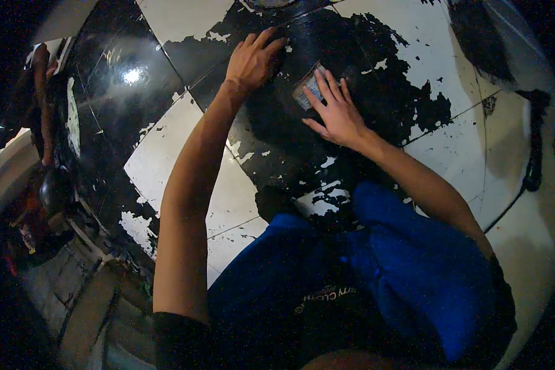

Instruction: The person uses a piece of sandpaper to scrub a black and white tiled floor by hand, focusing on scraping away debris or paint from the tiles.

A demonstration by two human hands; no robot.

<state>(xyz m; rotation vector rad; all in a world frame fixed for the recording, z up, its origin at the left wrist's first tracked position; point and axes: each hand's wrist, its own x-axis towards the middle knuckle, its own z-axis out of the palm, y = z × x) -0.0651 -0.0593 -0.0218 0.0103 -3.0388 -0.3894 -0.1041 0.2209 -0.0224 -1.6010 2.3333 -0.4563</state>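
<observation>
Fingers of the right hand [343, 121]: well spread, nearly straight, laid over a small printed sheet [301, 97] at upper centre of the frame. Forefinger lies across its face, middle finger reaches its top edge; thumb stands apart, just off the lower edge. Reads as a flat press, not a pinch. Sheet lies on the floor [172, 145], over the black coating [262, 120], which is flaked to white in ragged patches.

Step in hand, judged: pressing or rubbing the sheet against the dark surface. Good practice would be even pressure through several fingertips, the sheet kept flat, short strokes. Thumb on the near edge should curb slipping. Loose flakes could lift or catch under an edge.

Left hand [248, 66], upper centre, left of the sheet: fingers part open, loosely extended, slightly bent, over the black coating. Nothing seen in its hold; underside hidden, so contact uncertain. Probably serves as a prop; firm footing there would free the right hand to bear down evenly.
</observation>
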